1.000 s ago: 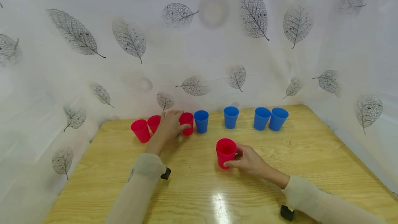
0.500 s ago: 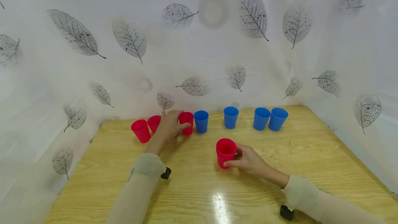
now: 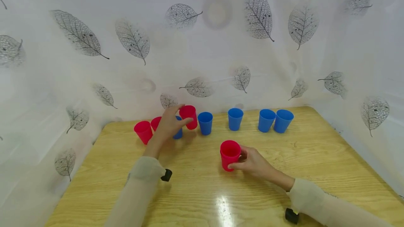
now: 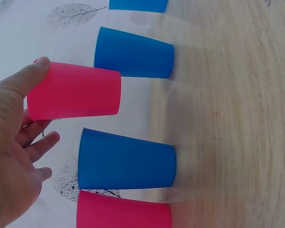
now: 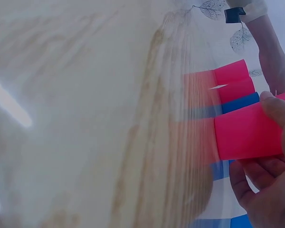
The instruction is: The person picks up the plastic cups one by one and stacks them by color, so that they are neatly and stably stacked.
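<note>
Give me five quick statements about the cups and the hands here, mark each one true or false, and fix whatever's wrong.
1. The left hand holds a blue cup. False: it holds a red cup.
2. The right hand grips another red cup. True.
3. The left hand's cup stands on the table. False: it is raised off it.
4. The two rightmost cups in the head view are red. False: both are blue.
5. The right hand's cup is nearer the person than the left hand's. True.
</note>
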Tool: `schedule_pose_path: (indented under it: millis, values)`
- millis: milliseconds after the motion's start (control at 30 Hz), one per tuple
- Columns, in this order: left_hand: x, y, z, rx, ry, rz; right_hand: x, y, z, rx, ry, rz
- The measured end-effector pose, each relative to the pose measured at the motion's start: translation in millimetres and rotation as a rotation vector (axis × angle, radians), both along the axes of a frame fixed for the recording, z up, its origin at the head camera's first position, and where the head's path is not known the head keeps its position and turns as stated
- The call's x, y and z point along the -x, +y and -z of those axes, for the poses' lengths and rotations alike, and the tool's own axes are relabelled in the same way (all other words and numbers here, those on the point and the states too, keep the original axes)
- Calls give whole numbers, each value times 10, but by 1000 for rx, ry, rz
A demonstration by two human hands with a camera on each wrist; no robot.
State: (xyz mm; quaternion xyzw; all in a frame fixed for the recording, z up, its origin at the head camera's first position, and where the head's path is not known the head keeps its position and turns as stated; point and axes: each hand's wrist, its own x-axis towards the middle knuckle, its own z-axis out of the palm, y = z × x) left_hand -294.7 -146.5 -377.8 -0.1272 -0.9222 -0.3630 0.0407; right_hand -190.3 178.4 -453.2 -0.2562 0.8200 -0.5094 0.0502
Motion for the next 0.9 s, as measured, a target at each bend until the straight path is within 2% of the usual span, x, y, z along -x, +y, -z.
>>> schedule_pose_path:
  millis: [167, 433, 767, 900]
  values:
    - [-95, -47, -89, -120, 32, -8, -3, -2, -3, 11, 7, -10]
    - [-277, -89, -115, -325, 52, 60, 2, -7, 6, 26, -3, -18]
    - [-495, -51, -179, -449, -59, 54, -21, -12, 9, 36, -30, -3]
    - [-561, -13, -162, -481, -108, 80, -24, -17, -9, 43, -33, 3]
